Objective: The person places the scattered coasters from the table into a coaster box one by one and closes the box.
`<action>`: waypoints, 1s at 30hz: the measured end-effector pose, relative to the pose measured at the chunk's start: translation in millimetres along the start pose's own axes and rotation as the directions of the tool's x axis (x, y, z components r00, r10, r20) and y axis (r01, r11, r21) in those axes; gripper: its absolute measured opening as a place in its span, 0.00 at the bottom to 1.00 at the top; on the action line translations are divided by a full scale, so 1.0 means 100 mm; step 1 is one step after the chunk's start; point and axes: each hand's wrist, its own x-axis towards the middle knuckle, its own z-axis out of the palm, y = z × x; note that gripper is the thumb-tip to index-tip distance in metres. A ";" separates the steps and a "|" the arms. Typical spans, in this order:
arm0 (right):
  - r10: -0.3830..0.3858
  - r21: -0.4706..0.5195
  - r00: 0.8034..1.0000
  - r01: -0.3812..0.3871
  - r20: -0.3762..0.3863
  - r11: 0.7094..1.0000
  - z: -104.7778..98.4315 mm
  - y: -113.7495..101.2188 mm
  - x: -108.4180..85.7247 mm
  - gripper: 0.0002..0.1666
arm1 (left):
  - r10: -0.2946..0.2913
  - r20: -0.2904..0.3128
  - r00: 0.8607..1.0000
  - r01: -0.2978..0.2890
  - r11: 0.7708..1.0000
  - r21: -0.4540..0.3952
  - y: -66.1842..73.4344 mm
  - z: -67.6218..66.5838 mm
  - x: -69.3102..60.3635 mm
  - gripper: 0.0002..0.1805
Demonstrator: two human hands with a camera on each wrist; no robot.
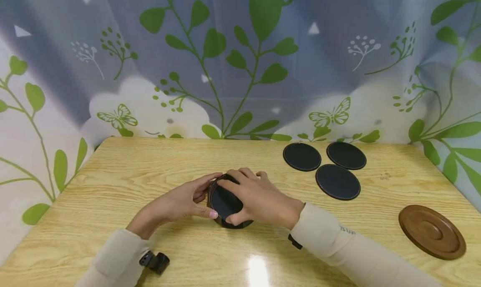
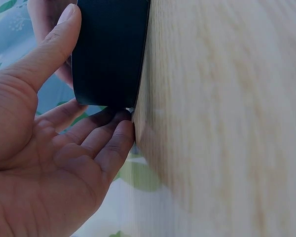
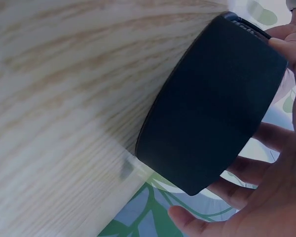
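Note:
A round black coaster holder (image 3: 212,103) stands on the table, its dark side wall filling much of both wrist views. A black coaster (image 1: 224,201) with a stitched edge lies in its top. My left hand (image 1: 184,200) grips the holder from the left, thumb at the near rim and fingers round the far side, low by the tabletop. From above and the right, my right hand (image 1: 255,196) spans the top, its thumb at the near edge and fingers across the far edge. Stacked layers show in a gap of the wall in the right wrist view, beside the right thumb.
Three black round coasters lie at the back right: one coaster (image 1: 302,156) on the left, another coaster (image 1: 346,155), and a nearer coaster (image 1: 337,182). A brown round wooden lid or plate (image 1: 432,232) lies at the right. A leaf-patterned curtain (image 1: 240,61) hangs behind the wooden table (image 1: 150,162).

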 end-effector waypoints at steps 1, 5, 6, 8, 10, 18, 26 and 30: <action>0.000 -0.001 1.000 0.000 0.000 1.000 0.00 0.00 0.00 0.49 | 0.001 0.001 1.000 -0.001 1.000 0.000 0.00 0.00 0.00 0.57; 0.006 0.012 1.000 -0.006 0.002 1.000 0.00 0.00 0.00 0.50 | 0.004 0.004 1.000 -0.004 1.000 0.001 0.00 0.00 0.00 0.57; 0.010 0.021 1.000 -0.010 0.002 1.000 0.00 0.01 0.00 0.50 | 0.000 0.002 1.000 0.000 1.000 -0.003 0.00 0.00 0.00 0.57; 0.019 0.036 1.000 -0.019 -0.002 0.999 -0.01 0.02 -0.01 0.51 | -0.006 0.001 1.000 0.006 1.000 -0.004 0.00 0.00 0.00 0.57; 0.024 0.047 1.000 -0.024 -0.013 0.999 -0.02 0.03 -0.02 0.51 | -0.012 -0.002 1.000 0.012 1.000 -0.005 0.00 0.00 0.00 0.57; 0.054 0.078 0.997 -0.051 -0.047 0.996 -0.07 0.13 -0.07 0.49 | 0.004 0.001 1.000 -0.004 1.000 -0.006 0.00 0.00 0.00 0.56; 0.102 0.084 0.989 -0.093 -0.108 0.992 -0.14 0.26 -0.19 0.45 | 0.022 0.005 1.000 -0.022 1.000 -0.021 0.00 0.00 0.01 0.57; 0.128 0.089 0.982 -0.117 -0.135 0.989 -0.17 0.33 -0.25 0.46 | 0.031 0.003 1.000 -0.031 0.999 -0.022 -0.01 0.00 0.01 0.57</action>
